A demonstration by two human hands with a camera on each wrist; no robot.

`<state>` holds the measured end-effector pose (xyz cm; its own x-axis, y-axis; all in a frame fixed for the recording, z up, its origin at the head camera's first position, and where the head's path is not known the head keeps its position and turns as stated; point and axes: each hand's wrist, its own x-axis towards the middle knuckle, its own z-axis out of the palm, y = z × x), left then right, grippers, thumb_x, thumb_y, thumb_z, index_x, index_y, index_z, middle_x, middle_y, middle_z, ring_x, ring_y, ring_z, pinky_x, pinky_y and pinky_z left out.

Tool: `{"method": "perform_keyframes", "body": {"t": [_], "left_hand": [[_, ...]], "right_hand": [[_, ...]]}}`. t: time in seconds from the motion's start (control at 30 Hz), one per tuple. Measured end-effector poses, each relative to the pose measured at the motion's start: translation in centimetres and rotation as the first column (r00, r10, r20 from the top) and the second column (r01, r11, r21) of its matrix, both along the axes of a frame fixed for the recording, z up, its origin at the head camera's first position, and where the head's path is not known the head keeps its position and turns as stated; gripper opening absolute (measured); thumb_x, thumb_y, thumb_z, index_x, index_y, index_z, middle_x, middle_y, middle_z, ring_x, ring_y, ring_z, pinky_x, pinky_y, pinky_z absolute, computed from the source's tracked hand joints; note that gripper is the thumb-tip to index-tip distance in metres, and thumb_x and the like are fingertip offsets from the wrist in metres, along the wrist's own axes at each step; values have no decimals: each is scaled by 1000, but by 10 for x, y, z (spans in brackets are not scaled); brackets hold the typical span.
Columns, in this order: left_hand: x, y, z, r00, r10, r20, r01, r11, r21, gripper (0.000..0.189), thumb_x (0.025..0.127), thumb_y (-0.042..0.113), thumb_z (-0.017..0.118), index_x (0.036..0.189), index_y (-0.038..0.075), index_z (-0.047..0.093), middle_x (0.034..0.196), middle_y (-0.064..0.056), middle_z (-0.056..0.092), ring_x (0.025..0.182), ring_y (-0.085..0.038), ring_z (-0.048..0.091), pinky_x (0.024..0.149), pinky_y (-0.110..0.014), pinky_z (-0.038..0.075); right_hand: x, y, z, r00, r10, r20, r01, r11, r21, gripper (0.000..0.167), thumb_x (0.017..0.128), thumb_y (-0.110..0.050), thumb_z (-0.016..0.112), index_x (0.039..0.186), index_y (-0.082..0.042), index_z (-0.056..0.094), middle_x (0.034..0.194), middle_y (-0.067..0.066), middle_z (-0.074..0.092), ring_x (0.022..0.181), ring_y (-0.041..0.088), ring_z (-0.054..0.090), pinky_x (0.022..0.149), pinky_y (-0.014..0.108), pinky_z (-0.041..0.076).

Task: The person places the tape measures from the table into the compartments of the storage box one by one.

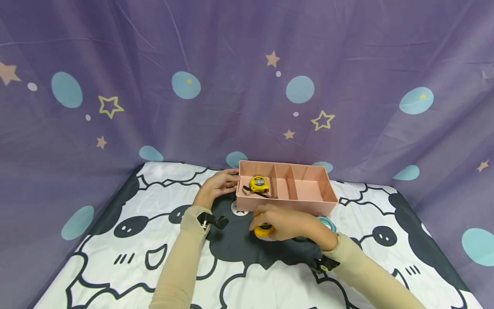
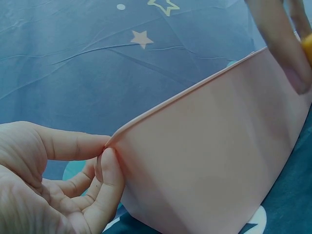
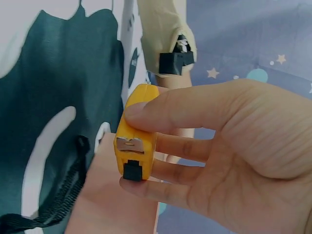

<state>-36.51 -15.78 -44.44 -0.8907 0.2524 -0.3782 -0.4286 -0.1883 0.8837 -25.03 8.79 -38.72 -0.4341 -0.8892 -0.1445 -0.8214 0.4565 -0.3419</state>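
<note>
A pale pink box (image 1: 285,207) with three compartments stands at the back of the cloth. In its left compartment lies a yellow tape measure (image 1: 259,183) with a black strap. At the box's left end, my left hand (image 1: 218,185) pinches the corner, thumb and finger meeting at the rim in the left wrist view. Just in front of the box, my right hand (image 1: 287,221) holds a second yellow tape measure (image 3: 139,122) between thumb and fingers. Its metal hook and black end face the right wrist camera. The middle and right compartments hold nothing visible.
A teal round object (image 1: 327,222) lies partly hidden behind the right wrist. On the dark part of the cloth, a black braided strap (image 3: 58,197) shows. A purple curtain (image 1: 247,86) hangs close behind the box.
</note>
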Motion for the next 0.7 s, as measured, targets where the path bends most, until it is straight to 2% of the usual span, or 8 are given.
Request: {"method": "perform_keyframes", "body": {"t": [0.2,0.53,0.7], "left_hand": [[-1,0,1,1000,2,-16,-2,1000,-6,55,101,2,57,153,5,38,101,-3,66,74,-8,65,65,-20,57],[0,0,0,1000,6,1,-6,1000,1,55,102,2,55,154,5,35,92,0,66,70,-7,63,64,-20,56],[1,-1,-1,1000,1,-11,-1,1000,-13,56,102,1,55,154,4,35,108,-5,65,73,-7,63,65,-19,55]], "right_hand": [[-4,0,11,1000,-3,30,3,1000,-4,44,84,3,74,125,-12,72,130,7,61,117,19,55,94,24,54],[-7,2,21,995,5,104,-1,999,-32,47,83,9,71,125,-11,71,123,5,62,104,15,54,88,22,53],[-9,3,26,995,-7,103,11,999,-38,47,83,9,72,125,-13,72,120,4,62,103,15,53,87,22,53]]}}
